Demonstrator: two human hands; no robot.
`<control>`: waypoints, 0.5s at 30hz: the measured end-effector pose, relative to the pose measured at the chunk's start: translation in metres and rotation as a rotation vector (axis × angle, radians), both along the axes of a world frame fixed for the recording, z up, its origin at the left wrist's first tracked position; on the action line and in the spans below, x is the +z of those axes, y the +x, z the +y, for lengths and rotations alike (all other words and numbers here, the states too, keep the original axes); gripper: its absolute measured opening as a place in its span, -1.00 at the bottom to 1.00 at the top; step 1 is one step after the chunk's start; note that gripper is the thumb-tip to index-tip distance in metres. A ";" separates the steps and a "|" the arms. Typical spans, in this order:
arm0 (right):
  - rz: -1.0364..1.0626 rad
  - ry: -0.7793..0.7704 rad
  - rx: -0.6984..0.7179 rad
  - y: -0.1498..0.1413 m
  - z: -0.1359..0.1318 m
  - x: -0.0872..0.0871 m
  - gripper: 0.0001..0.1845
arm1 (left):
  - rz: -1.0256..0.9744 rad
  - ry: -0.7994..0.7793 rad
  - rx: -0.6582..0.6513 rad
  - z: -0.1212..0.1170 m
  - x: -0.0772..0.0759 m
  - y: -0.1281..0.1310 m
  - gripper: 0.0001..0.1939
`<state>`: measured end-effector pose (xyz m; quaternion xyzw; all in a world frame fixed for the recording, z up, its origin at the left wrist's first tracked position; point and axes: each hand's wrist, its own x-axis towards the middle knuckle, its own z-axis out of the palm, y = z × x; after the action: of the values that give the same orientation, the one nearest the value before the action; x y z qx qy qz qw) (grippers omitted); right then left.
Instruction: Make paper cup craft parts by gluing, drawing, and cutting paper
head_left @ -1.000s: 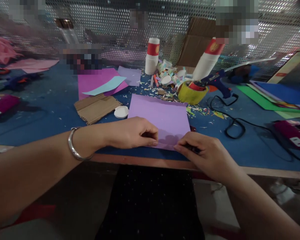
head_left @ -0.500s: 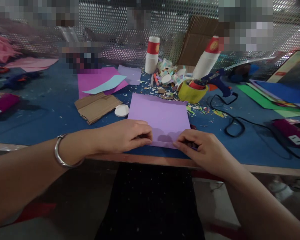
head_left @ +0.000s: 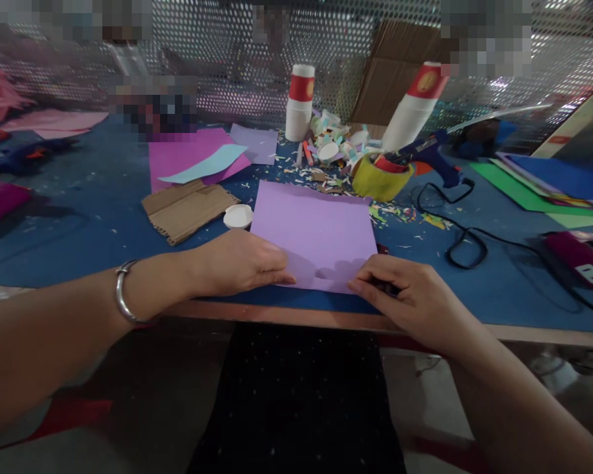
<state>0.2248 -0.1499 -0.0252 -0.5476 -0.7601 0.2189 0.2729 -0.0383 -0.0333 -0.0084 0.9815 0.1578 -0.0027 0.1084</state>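
Observation:
A light purple sheet of paper lies on the blue table in front of me, with a narrow strip folded along its near edge. My left hand, a silver bangle on its wrist, is closed at the near left corner, thumb along the folded edge. At the near right corner, my right hand pinches the same edge between thumb and fingers. A small dark red object peeks out beside the right hand, mostly hidden. Just beyond my left hand sits a white round lid-like piece.
Corrugated cardboard and magenta paper lie left. Behind are stacked paper cups, paper scraps and a yellow tape roll. A blue glue gun trails a black cord right, near coloured sheets.
My left hand has slid slightly left along the folded edge, and its fingers have flattened. The right hand keeps its pinch at the right corner. The view has shifted slightly.

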 end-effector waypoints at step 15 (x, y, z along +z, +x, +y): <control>-0.075 0.059 -0.058 0.009 -0.007 -0.005 -0.70 | -0.008 0.261 0.042 -0.011 0.001 0.000 -0.62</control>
<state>0.2337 -0.1567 -0.0297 -0.5691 -0.7595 0.1680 0.2665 -0.0386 -0.0442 -0.0076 0.9837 0.1770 0.0243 -0.0196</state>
